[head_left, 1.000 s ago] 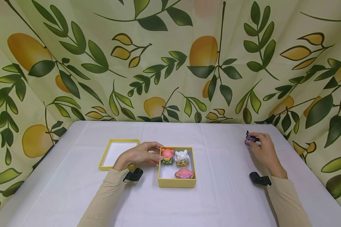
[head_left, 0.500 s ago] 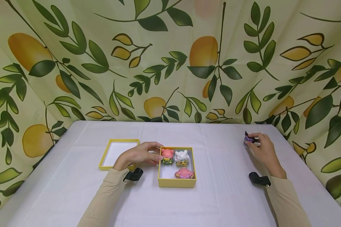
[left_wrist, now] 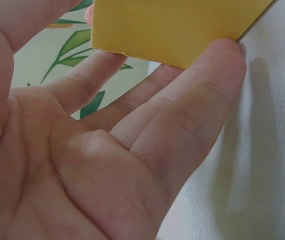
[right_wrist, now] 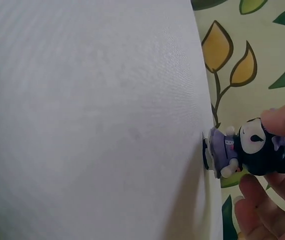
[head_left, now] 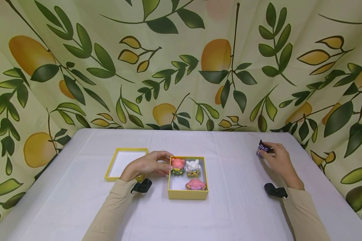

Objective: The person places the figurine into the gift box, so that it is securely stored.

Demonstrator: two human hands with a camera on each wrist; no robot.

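A: Biggest risk on that table [head_left: 235,174]?
B: Yellow box [head_left: 188,194] near the middle. I figured it could skid if shoved sideways; the only hand contact was at its left side.
A: Lid?
B: Lid [head_left: 125,164] lay left of the box, inside up. Left wrist [head_left: 129,174] overlapped its near right corner in the head view; couldn't tell if they touched. A careless pull-back could have dragged it.
A: Grips?
B: Left grip [head_left: 147,163]: fingers [left_wrist: 202,85] mostly straight, resting against the box around its back left corner, not clenched. Right grip [head_left: 278,159]: thumb and fingers pinching the purple doll [right_wrist: 227,150] by its dark head.
A: Toys in the box?
B: Red toy [head_left: 178,164] back left, white toy [head_left: 193,167] beside it, pink toy [head_left: 195,184] front right. Left thumb sat right by the red one; a twitch could have tipped it.
A: And the doll?
B: Far right of the table, well apart from the box, roughly upright. Couldn't tell if its feet touched. Held by the head alone, so I judged it could swivel or slip if the feet caught.
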